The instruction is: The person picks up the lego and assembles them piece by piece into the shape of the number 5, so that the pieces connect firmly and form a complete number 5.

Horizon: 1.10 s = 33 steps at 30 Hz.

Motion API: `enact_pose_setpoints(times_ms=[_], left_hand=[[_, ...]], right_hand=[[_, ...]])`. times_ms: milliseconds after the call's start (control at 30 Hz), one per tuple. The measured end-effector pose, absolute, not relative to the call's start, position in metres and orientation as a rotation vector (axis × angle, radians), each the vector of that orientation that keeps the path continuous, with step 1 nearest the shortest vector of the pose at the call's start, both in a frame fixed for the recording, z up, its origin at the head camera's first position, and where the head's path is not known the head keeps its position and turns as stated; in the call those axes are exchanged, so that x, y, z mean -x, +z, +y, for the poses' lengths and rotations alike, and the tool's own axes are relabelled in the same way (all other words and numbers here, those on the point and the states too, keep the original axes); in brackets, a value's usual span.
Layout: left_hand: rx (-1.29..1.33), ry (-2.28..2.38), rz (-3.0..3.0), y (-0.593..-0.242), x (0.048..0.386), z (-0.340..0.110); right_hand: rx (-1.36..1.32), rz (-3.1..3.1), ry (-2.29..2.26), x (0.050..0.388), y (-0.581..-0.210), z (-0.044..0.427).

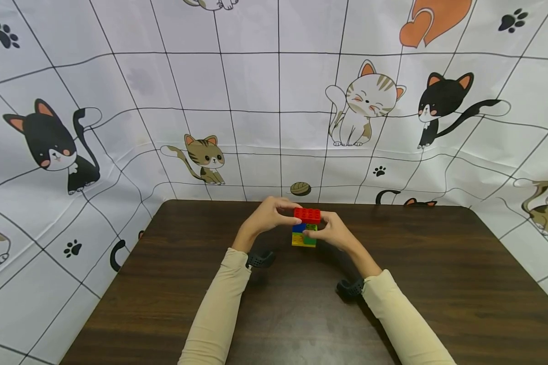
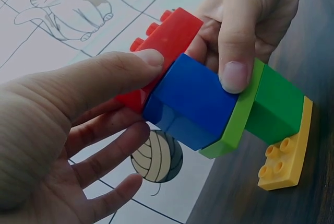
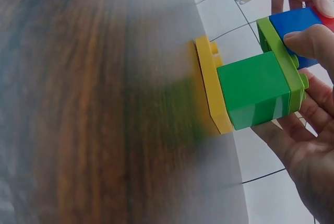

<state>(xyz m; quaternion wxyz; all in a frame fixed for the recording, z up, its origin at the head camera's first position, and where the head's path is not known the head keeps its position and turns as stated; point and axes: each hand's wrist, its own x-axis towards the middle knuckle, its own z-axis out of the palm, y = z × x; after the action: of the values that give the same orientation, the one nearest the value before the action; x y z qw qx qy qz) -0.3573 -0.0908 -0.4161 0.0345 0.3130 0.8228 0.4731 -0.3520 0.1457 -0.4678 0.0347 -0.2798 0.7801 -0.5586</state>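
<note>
A stack of toy building bricks stands upright on the table. At its bottom lies a yellow plate [image 2: 289, 156] with some studs bare, and a green brick [image 3: 253, 91] sits on part of it. Above come a lime plate [image 2: 237, 117], a blue brick [image 2: 190, 96] and, topmost, a red brick [image 1: 308, 215]. My left hand [image 1: 269, 215] pinches the red brick between thumb and fingers, the other fingers loosely spread. My right hand [image 1: 335, 230] grips the stack from the right, its thumb where the blue brick meets the lime plate.
Dark brown wooden table [image 1: 187, 304] spreads around the stack, which stands near the far edge. Behind hangs a white cat-print sheet [image 1: 255, 81] with grid lines. Both wrists wear black bands [image 1: 349, 289].
</note>
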Motion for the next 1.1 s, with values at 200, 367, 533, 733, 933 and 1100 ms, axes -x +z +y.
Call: enact_pose_setpoints(times_ms=[200,367,533,733,933,1100], left_hand=[[-0.961,1.456,2.528,-0.4156,0.3586,-0.0887],[-0.960,1.457,2.533,-0.4168,0.3600,-0.0885],[-0.960,1.473,2.508,-0.4188,0.3598,-0.0894],[-0.934,1.466,2.507,-0.4182,0.3567,-0.0897],[-0.932,1.463,2.509,-0.4174,0.3570,-0.0893],[-0.931,1.466,2.507,-0.4178,0.3567,-0.0898]], right_hand=[[0.861,2.375,-1.721,0.3539,-0.4693,0.1485],[0.843,2.372,-1.714,0.3552,-0.4703,0.1489],[0.855,2.360,-1.706,0.3546,-0.4717,0.1486],[0.860,2.352,-1.704,0.3527,-0.4711,0.1476],[0.868,2.370,-1.689,0.3542,-0.4713,0.1485],[0.862,2.390,-1.673,0.3538,-0.4718,0.1492]])
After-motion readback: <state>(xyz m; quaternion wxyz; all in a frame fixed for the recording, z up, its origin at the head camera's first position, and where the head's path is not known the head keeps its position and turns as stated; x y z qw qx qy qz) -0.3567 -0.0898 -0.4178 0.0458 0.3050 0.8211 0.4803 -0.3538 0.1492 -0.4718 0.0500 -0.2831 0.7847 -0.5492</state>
